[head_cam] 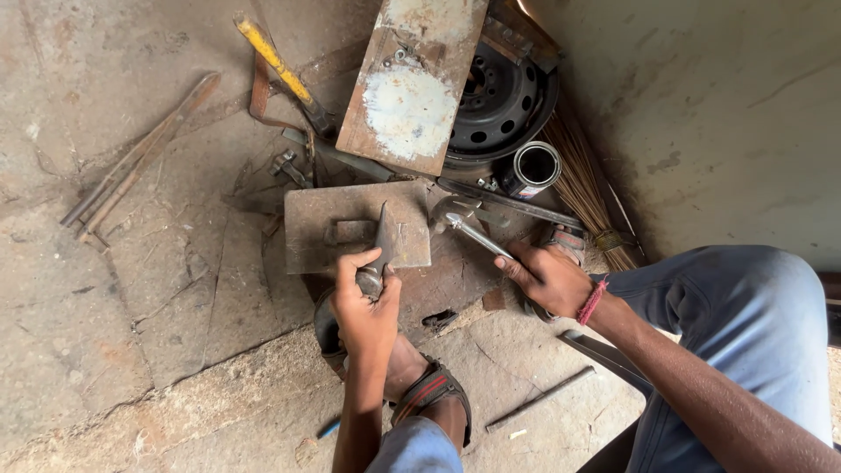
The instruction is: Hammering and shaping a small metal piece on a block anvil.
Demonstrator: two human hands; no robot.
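My left hand [364, 302] grips the round end of a pointed metal blade piece [383, 241], which lies with its tip across a thick rusty steel block [324, 219] on the floor. My right hand [547, 276], with a red thread at the wrist, holds the shiny handle of a hammer [464, 223]. The hammer head rests just right of the block, beside the blade. My sandalled foot [429, 394] is planted just below the left hand.
A rusty plate [407, 88] leans over a black wheel rim [504, 101]. A metal tin [533, 166], a broom [583, 188], a yellow-handled tool [276, 61], loose rods [131, 162] and a thin rod [539, 398] lie around. A wall rises at the right.
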